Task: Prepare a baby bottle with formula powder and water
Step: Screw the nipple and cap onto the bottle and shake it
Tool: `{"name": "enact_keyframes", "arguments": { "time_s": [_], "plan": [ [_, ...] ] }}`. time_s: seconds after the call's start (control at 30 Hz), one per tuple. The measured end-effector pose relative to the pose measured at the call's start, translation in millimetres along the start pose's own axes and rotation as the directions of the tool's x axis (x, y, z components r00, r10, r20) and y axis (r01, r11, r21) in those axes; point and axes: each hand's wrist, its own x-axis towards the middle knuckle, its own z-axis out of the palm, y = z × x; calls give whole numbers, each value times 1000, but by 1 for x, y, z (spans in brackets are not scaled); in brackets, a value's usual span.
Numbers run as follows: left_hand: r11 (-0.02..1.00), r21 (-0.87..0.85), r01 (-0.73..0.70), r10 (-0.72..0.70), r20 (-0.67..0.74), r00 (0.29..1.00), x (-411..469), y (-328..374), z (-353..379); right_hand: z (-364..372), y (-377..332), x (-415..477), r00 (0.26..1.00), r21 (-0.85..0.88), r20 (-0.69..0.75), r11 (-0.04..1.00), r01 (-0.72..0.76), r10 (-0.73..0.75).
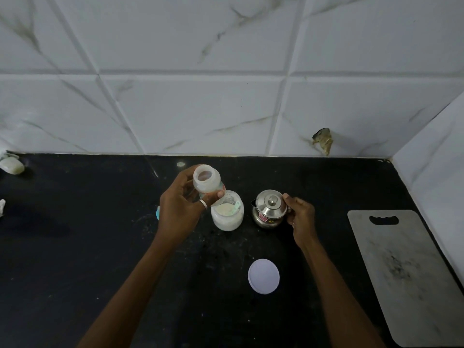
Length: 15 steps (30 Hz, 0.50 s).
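Nearest the front edge of the desk (75, 247), a white lid (263, 276) lies flat, well apart from the open formula jar (227, 213) at mid-desk. It was probably set aside to keep the jar mouth free for the scoop (236, 205) resting in the powder. Left hand (180, 212) is clamped round the uncapped baby bottle (207, 182), lifted and tilted over the jar's far-left rim, mouth toward the camera — presumably presented for filling; contents not legible. Right hand (300, 217) is curled closed on the side of the lidded steel pot (270, 208) just right of the jar — likely the water source, about to be lifted.
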Motion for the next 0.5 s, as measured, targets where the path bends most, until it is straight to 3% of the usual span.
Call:
{"name": "enact_keyframes", "arguments": {
  "time_s": [0.17, 0.33, 0.5],
  "plan": [
    [1000, 6, -15, 15, 6, 1000, -1, 2, -2, -1, -7, -9, 999, -69, 3, 997, 42, -41],
    [1000, -23, -4, 4, -5, 1000, -4, 9, -10, -3, -23, -18, 958, -141, -187, 971, 192, -216],
    [999, -31, 11, -12, -36, 999, -5, 16, -27, 27, -51, -43, 923, -221, -57, 906, 360, -381]
  ]
}}
